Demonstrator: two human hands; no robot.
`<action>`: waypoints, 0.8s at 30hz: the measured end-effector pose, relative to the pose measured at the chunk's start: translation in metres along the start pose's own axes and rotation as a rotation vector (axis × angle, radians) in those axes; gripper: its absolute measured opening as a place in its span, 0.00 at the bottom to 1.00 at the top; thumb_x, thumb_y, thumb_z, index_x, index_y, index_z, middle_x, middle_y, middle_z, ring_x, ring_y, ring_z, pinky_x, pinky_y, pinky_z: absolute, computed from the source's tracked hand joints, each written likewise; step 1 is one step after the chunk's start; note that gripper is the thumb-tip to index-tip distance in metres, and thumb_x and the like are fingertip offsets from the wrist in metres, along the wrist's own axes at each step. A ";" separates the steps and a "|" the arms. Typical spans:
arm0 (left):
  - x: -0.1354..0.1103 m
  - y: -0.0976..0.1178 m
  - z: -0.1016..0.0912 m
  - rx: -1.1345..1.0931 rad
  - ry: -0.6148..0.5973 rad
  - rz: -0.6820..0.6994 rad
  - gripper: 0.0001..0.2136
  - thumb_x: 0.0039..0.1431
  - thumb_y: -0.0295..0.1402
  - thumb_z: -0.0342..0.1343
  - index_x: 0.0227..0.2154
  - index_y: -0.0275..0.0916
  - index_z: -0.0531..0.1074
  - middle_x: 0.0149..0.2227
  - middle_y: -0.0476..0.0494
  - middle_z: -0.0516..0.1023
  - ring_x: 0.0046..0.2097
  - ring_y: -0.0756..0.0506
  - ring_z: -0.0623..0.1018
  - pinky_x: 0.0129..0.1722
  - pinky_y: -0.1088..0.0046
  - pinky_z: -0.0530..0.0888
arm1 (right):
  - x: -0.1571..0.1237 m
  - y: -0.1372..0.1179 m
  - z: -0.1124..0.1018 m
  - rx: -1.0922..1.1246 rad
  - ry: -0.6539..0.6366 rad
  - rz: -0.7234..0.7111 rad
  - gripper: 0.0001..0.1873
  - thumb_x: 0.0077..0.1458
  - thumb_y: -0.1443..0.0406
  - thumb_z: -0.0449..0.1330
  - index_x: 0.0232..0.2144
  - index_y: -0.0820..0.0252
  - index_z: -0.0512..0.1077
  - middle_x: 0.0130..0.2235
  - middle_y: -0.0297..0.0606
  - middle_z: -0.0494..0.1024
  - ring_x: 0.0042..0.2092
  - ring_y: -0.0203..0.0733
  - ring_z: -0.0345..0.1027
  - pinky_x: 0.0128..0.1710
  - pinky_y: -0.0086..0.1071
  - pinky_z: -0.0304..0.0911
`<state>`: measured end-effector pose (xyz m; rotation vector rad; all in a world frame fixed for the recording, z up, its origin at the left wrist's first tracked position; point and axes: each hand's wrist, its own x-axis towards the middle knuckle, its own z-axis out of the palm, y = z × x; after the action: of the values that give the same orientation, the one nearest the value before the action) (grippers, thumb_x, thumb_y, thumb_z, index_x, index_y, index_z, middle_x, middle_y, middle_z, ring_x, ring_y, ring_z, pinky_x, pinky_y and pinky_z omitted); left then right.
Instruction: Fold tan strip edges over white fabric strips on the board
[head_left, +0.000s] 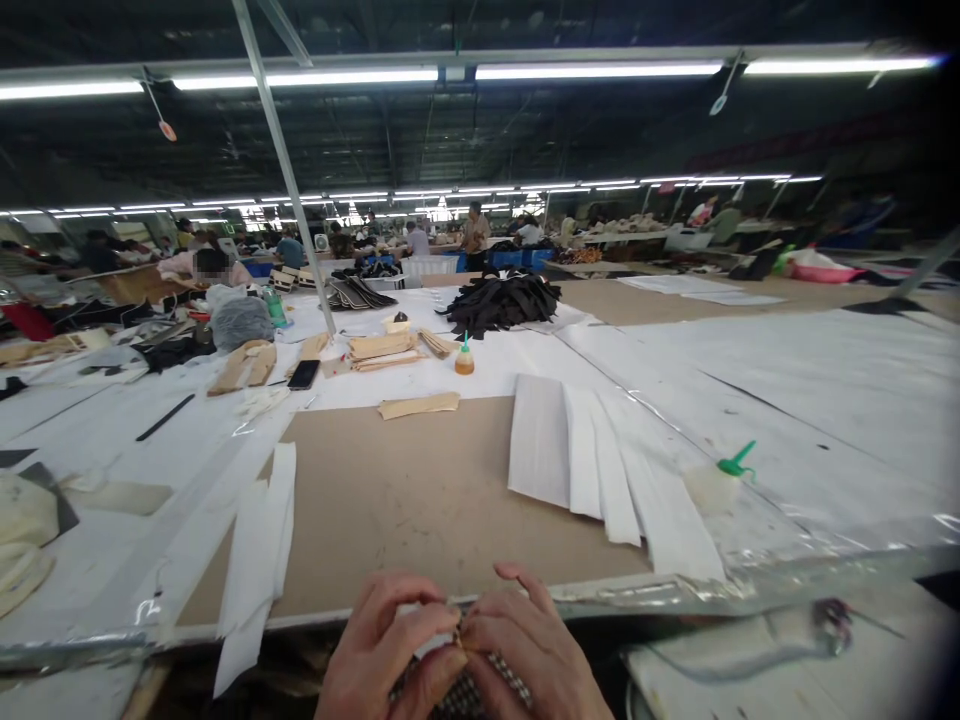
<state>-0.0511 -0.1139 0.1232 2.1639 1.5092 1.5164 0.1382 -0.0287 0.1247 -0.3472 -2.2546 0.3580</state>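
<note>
My left hand [390,650] and my right hand [529,650] meet at the bottom middle, below the near edge of the brown work board [405,500]. Both are closed, fingers pinched together on a small piece of checked woven material [457,695] with a white strip at its top. Most of that piece is hidden under my fingers. White strips fanned out [600,470] lie on the board to the right of my hands. More white strips [259,550] hang over the board's edge to the left.
A squeeze bottle with a green cap [720,480] lies on clear plastic at right. An orange bottle [464,358], tan pieces [382,350], a phone [304,374] and a black pile [502,300] sit farther back. Other people work at distant tables.
</note>
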 end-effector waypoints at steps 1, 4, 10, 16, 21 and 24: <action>0.002 0.000 -0.004 0.055 -0.031 0.074 0.09 0.63 0.28 0.61 0.45 0.45 0.75 0.40 0.44 0.78 0.43 0.47 0.78 0.45 0.75 0.77 | 0.002 -0.001 -0.001 -0.034 0.000 -0.030 0.09 0.64 0.74 0.55 0.39 0.55 0.69 0.33 0.31 0.78 0.34 0.34 0.73 0.63 0.35 0.53; 0.005 0.000 -0.009 0.130 -0.061 0.139 0.05 0.64 0.26 0.58 0.41 0.42 0.73 0.37 0.44 0.77 0.40 0.47 0.78 0.44 0.73 0.77 | 0.005 -0.004 0.000 -0.119 0.002 -0.089 0.11 0.60 0.76 0.54 0.38 0.56 0.69 0.31 0.31 0.77 0.33 0.35 0.72 0.62 0.38 0.52; 0.005 0.004 -0.007 0.176 -0.035 0.123 0.06 0.69 0.30 0.53 0.33 0.41 0.69 0.33 0.46 0.75 0.37 0.47 0.76 0.40 0.73 0.75 | 0.008 -0.005 0.003 -0.180 -0.007 -0.134 0.12 0.57 0.78 0.53 0.35 0.56 0.68 0.29 0.30 0.75 0.30 0.36 0.70 0.62 0.44 0.50; -0.013 -0.003 0.005 -0.060 0.018 -0.153 0.10 0.70 0.37 0.50 0.31 0.42 0.68 0.33 0.45 0.71 0.37 0.46 0.72 0.41 0.71 0.72 | 0.009 -0.002 0.006 0.045 -0.097 -0.010 0.08 0.64 0.73 0.55 0.39 0.53 0.66 0.34 0.31 0.77 0.36 0.37 0.72 0.60 0.41 0.56; -0.019 -0.011 0.002 -0.808 0.224 -0.875 0.19 0.61 0.52 0.58 0.28 0.40 0.68 0.29 0.49 0.66 0.32 0.49 0.69 0.32 0.75 0.71 | -0.005 0.017 -0.001 0.265 -0.381 0.379 0.07 0.69 0.60 0.54 0.38 0.53 0.70 0.36 0.31 0.76 0.41 0.39 0.72 0.59 0.38 0.58; -0.016 -0.024 -0.004 -0.867 0.481 -1.164 0.23 0.46 0.55 0.69 0.31 0.39 0.74 0.32 0.47 0.74 0.34 0.46 0.75 0.36 0.73 0.74 | -0.012 0.043 -0.007 0.319 -0.457 0.657 0.12 0.66 0.56 0.57 0.34 0.54 0.73 0.36 0.32 0.76 0.42 0.41 0.70 0.44 0.31 0.63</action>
<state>-0.0706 -0.1151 0.1014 0.3039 1.3412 1.6726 0.1567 0.0078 0.1057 -0.9078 -2.4054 1.2268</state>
